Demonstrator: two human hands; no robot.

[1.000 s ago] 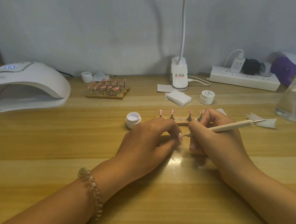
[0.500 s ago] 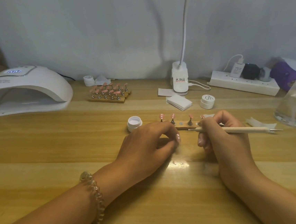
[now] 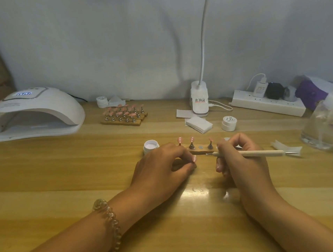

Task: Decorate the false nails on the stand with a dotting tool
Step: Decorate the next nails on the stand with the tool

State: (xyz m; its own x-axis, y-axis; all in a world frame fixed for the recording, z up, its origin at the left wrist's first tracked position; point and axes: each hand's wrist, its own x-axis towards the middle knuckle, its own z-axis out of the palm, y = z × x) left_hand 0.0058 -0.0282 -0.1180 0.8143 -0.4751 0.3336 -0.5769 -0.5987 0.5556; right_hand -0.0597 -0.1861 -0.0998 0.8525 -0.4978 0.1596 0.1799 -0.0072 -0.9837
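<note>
A small wooden stand (image 3: 201, 148) with pink false nails on metal pegs lies mid-table. Two of its nails (image 3: 192, 139) show white dots. My left hand (image 3: 165, 166) pinches one pink false nail (image 3: 194, 159), taken off the stand, between thumb and fingertips just in front of the stand. My right hand (image 3: 240, 159) grips a cream dotting tool (image 3: 261, 153) like a pen; its tip points left, close to the stand's front edge and apart from the held nail. An open white pot of pale gel (image 3: 151, 145) sits left of the stand.
A white nail lamp (image 3: 34, 116) stands far left. A second stand of pink nails (image 3: 124, 115) is behind. A clip lamp base (image 3: 199, 100), wipes (image 3: 199, 124), a closed pot (image 3: 228, 123), a power strip (image 3: 267, 104) and a clear bottle (image 3: 329, 120) fill the right side.
My right hand has drawn the dotting tool to the right, away from the nail in my left hand, and the tip now sits by the stand. My left hand has kept its pinch.
</note>
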